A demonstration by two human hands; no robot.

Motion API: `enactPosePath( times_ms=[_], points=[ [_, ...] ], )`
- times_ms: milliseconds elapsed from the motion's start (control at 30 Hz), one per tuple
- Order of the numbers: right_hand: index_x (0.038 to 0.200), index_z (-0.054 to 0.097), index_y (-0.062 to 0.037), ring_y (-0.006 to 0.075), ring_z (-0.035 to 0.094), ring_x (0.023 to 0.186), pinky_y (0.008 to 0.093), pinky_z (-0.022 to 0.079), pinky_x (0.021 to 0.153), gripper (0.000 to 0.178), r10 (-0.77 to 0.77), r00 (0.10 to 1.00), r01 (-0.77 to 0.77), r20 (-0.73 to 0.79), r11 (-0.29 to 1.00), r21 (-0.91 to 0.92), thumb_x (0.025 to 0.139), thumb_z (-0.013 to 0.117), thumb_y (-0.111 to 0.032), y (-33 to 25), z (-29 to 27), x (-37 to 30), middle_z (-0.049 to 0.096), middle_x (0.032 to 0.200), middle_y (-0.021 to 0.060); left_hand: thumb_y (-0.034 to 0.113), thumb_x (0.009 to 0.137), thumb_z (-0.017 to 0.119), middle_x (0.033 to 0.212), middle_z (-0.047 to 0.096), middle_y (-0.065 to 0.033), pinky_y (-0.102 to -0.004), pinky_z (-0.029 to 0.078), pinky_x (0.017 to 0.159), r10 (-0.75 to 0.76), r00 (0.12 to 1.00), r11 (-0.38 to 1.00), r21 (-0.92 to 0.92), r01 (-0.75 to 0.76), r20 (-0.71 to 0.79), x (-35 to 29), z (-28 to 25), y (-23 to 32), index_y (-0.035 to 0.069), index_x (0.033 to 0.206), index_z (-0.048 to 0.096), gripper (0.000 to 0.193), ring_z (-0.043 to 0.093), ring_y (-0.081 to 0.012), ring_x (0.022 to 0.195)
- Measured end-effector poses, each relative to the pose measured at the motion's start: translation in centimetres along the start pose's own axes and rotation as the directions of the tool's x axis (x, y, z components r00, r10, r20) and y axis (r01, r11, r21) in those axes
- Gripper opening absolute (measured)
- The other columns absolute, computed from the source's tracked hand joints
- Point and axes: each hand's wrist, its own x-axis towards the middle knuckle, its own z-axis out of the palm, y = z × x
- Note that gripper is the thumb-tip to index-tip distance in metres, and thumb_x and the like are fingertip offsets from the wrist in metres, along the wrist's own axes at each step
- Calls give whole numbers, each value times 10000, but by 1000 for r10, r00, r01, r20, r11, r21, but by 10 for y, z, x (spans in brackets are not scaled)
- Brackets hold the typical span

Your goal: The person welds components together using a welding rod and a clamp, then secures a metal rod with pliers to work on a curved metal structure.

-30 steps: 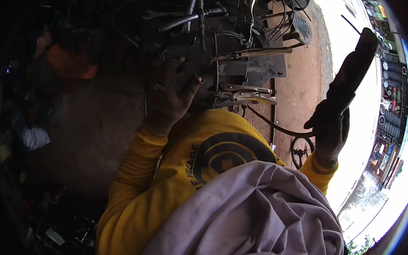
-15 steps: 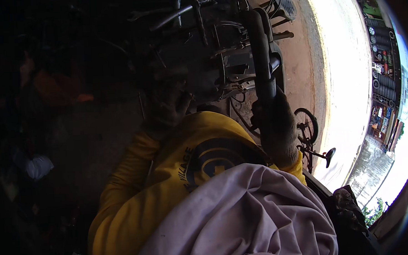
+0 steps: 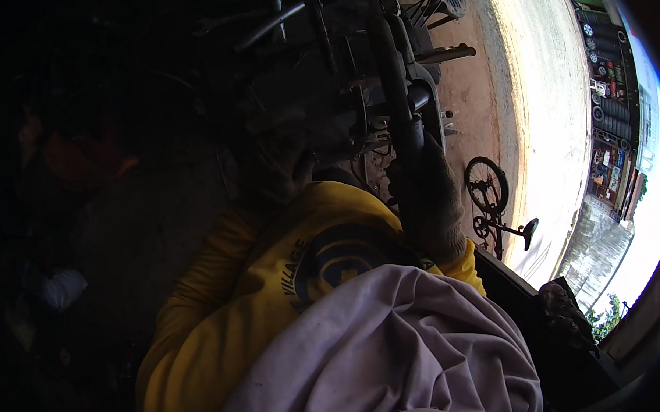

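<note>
My right hand (image 3: 434, 194), in a dirty work glove, is wrapped round the near end of a thick dark metal tube (image 3: 392, 78). The tube runs away from me along the right side of a dark machine assembly (image 3: 303, 97) with rods and brackets. My left hand (image 3: 273, 168), also gloved, is at the near left side of the assembly, in deep shadow. Its fingers blur into the dark, so whether they grip a part cannot be told. A pale metal rod (image 3: 274, 26) and a dark upright bar (image 3: 320, 30) stick out at the top of the assembly.
A bicycle (image 3: 489, 192) stands on the earth ground at right, beside a sunlit road (image 3: 547, 108). Tyres (image 3: 615, 116) are stacked across the road. An orange cloth-like shape (image 3: 89, 161) and a whitish bundle (image 3: 62, 287) show in the dark at left.
The tube and my right hand have shifted slightly left in the picture, and so have the bicycle and road. My right hand stays on the tube; the left stays by the assembly.
</note>
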Motion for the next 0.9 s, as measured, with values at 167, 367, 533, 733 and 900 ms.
enactPosePath(
  times_ms=[167, 367, 533, 733, 900],
  points=[
    [1415, 443, 14, 401, 682, 1020, 443, 570, 835, 638, -14, 1000, 14, 0, 999, 44, 857, 720, -123, 0, 5, 2, 643, 1161, 261, 152, 792, 777, 1000, 648, -100, -428, 490, 906, -17, 1000, 1000, 0, 17, -5, -2, 1, -2, 65, 1105, 649, 349, 630, -280, 948],
    [1407, 443, 33, 402, 681, 1016, 442, 568, 835, 632, -43, 999, 43, -6, 999, 3, 859, 718, -123, 1, 5, 3, 642, 1160, 268, 156, 795, 776, 1028, 656, -106, -432, 487, 933, -24, 999, 999, -40, 25, 23, -2, 4, -5, 61, 1093, 651, 337, 633, -280, 991],
    [1392, 447, 46, 406, 681, 1003, 444, 566, 829, 620, -158, 987, 158, 14, 985, -72, 861, 717, -124, 6, 5, 1, 647, 1141, 268, 168, 808, 769, 1039, 655, -109, -434, 486, 934, 7, 1000, 1000, -15, -6, 12, 0, 2, -6, 63, 1102, 650, 335, 639, -282, 990],
    [1400, 436, 48, 412, 678, 1010, 445, 565, 830, 634, -5, 1000, 5, 3, 997, 78, 857, 717, -120, 5, 7, 1, 644, 1143, 271, 170, 824, 759, 1034, 653, -119, -433, 485, 932, 19, 1000, 1000, -10, -18, 16, -1, 5, -7, 56, 1110, 647, 328, 643, -288, 969],
    [1419, 486, -24, 193, 658, 862, 321, 545, 738, 550, -223, 969, 217, -101, 974, -69, 895, 652, -7, 10, 11, 2, 658, 994, 111, 183, 840, 750, 1027, 650, -129, -426, 492, 919, 49, 999, 999, 16, -49, 4, -3, 6, -10, 51, 1117, 647, 324, 641, -292, 959]
  ],
)
